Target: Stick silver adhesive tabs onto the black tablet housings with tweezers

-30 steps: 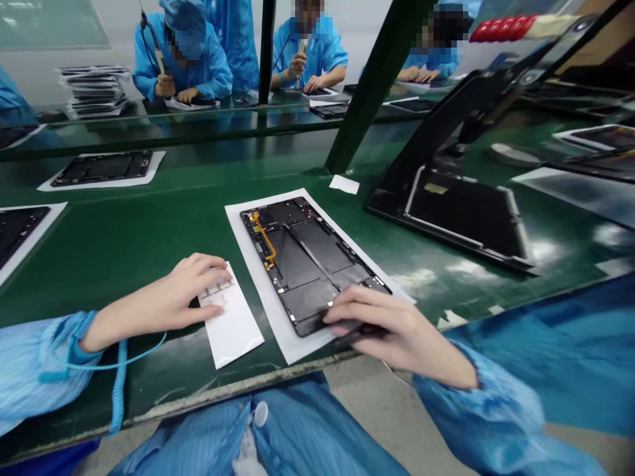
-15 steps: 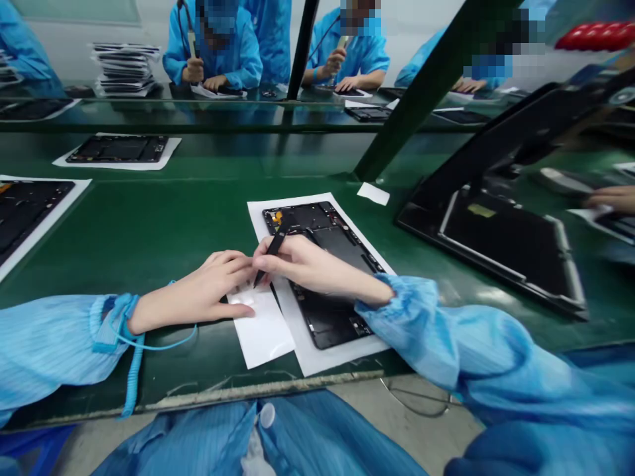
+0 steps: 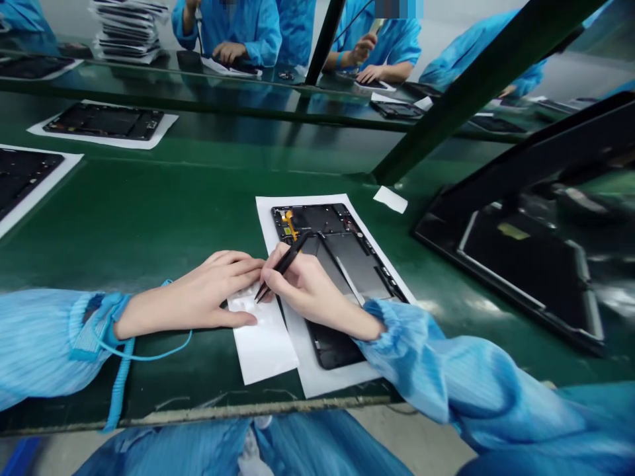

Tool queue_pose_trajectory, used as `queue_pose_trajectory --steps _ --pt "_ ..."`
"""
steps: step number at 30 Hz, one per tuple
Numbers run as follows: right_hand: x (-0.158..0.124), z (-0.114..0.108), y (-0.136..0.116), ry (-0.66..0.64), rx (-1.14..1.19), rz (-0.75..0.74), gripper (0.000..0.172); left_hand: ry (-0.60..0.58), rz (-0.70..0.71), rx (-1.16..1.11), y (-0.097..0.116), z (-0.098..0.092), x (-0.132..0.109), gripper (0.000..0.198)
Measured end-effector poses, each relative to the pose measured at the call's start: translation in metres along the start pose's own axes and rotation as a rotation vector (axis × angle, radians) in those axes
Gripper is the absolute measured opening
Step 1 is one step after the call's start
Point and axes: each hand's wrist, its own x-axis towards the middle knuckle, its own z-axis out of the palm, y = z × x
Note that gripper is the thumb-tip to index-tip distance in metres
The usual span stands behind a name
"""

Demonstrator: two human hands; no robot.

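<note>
My right hand (image 3: 305,287) is shut on black tweezers (image 3: 284,268), whose tips point down at a white paper strip (image 3: 262,345) near my left fingers. My left hand (image 3: 206,297) lies flat on that strip. Beside them, a black tablet housing (image 3: 342,248) with its back open lies on a larger white sheet (image 3: 317,380). An orange flex cable (image 3: 290,223) sits at its far left corner. My right wrist and sleeve hide part of the housing's lower end.
A green workbench (image 3: 149,211) holds more tablet housings on white sheets to the left and far side. A black tilted stand (image 3: 516,258) stands on the right, beside a dark green post (image 3: 476,92). Co-workers in blue sit beyond a glass divider. A coiled blue cord hangs from my left wrist.
My right hand has moved from the housing's lower end to beside my left hand, with the tweezers over the white strip. My left hand stays on the strip.
</note>
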Motion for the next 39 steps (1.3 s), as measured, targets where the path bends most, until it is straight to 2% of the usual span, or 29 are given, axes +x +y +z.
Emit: queue_pose_trajectory --steps 4,8,14,20,34,39 --pt "0.0013 -0.0006 -0.0018 0.014 -0.139 -0.041 0.015 -0.004 0.007 0.015 0.0002 -0.0005 -0.0007 0.052" --pt "0.0036 -0.0014 -0.0032 0.012 -0.215 -0.007 0.015 -0.014 0.008 0.021 -0.0018 0.0015 -0.0014 0.052" --pt "0.0052 -0.0010 -0.0048 0.000 -0.111 0.041 0.015 0.018 0.016 0.002 -0.0042 0.0053 -0.0024 0.050" --pt "0.0068 -0.0021 -0.0047 -0.006 -0.148 0.076 0.014 0.037 0.038 0.030 -0.0051 0.0074 -0.0035 0.052" --pt "0.0085 -0.0041 -0.0038 -0.031 -0.052 0.105 0.015 0.025 0.016 0.000 -0.0033 0.0059 -0.0025 0.052" --pt "0.0080 -0.0039 -0.0060 -0.028 -0.109 0.137 0.017 0.013 0.005 -0.006 -0.0024 0.0044 -0.0018 0.051"
